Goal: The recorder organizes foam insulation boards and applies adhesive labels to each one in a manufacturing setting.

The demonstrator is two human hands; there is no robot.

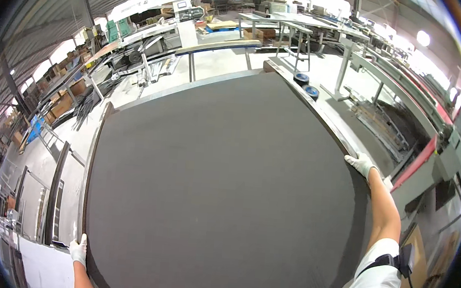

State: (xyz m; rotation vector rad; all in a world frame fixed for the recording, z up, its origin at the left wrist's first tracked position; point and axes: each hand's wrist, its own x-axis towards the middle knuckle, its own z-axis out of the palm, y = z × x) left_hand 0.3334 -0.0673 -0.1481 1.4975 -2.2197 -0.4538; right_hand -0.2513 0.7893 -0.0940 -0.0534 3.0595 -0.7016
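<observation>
A large dark grey panel point(222, 181) fills the middle of the head view, with raised strips along its left and right sides. My left hand point(78, 250), in a white glove, is closed on the near part of the left side strip point(91, 171). My right hand point(360, 164), also gloved in white, reaches farther forward. Its fingers wrap over the right side strip point(319, 116), the thumb side toward the grey surface. The undersides of both grips are hidden by the panel's edges.
Beyond the panel's far edge stands a long narrow bench point(216, 48). Two black-and-blue wheels point(306, 85) sit by the far right corner. A long machine with rails point(403, 84) runs along the right. Dark bars on a rack point(56, 195) stand at left. Cardboard boxes point(63, 104) lie farther off.
</observation>
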